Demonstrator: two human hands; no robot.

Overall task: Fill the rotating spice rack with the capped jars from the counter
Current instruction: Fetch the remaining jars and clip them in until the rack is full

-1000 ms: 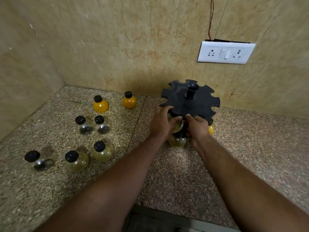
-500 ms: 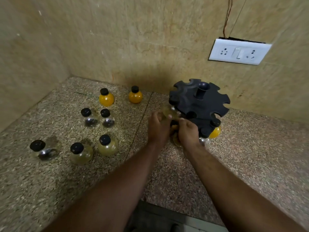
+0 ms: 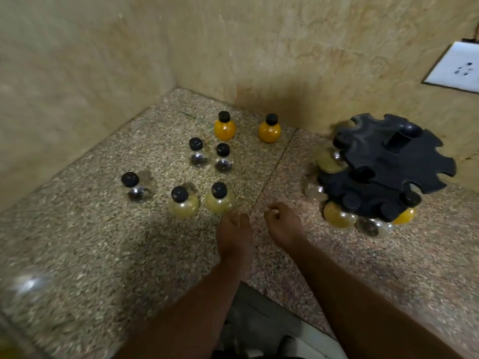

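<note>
The black two-tier spice rack [image 3: 388, 167] stands at the right, with several round black-capped jars hanging in its notches, among them a yellow jar [image 3: 338, 216] on the lower tier. Several capped jars stand loose on the counter at the left: two orange ones [image 3: 224, 128] at the back, two clear ones [image 3: 198, 156] in the middle, a clear one [image 3: 134, 189] at the far left and two pale yellow ones [image 3: 220, 202] in front. My left hand [image 3: 234, 234] hovers just below the nearest pale yellow jar, holding nothing. My right hand [image 3: 281, 224] is loosely curled and empty, left of the rack.
The speckled granite counter [image 3: 103, 255] meets tiled walls in a corner at the back left. A white socket plate [image 3: 456, 67] is on the wall at the upper right. The counter's front edge runs below my forearms. A blurred clear object [image 3: 26, 286] lies at the lower left.
Both hands have let go of the rack and pulled back to the left, toward the loose jars. The view has swung left, so the rack now sits at the right.
</note>
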